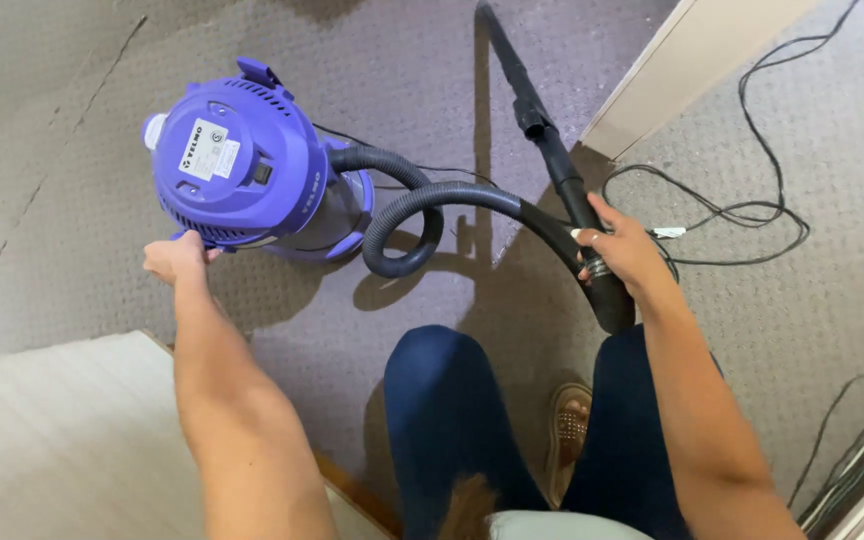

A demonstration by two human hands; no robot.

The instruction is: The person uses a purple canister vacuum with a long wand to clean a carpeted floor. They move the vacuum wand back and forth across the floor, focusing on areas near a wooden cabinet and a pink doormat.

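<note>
A purple canister vacuum cleaner [242, 165] stands on the carpet at the upper left. My left hand [177, 258] touches its lower rim, fingers curled against the edge. A ribbed dark hose [407, 215] loops from the canister to a black wand [542, 130] that runs up to the top of the frame. My right hand [620, 248] is closed around the wand's curved handle, just above my right knee.
Grey-purple carpet [72, 120] covers the floor. Black cables [752, 210] trail at the right, more at the lower right corner. A pale wall corner or door frame [672, 70] stands at the upper right. A light wooden surface [62, 440] sits at the lower left.
</note>
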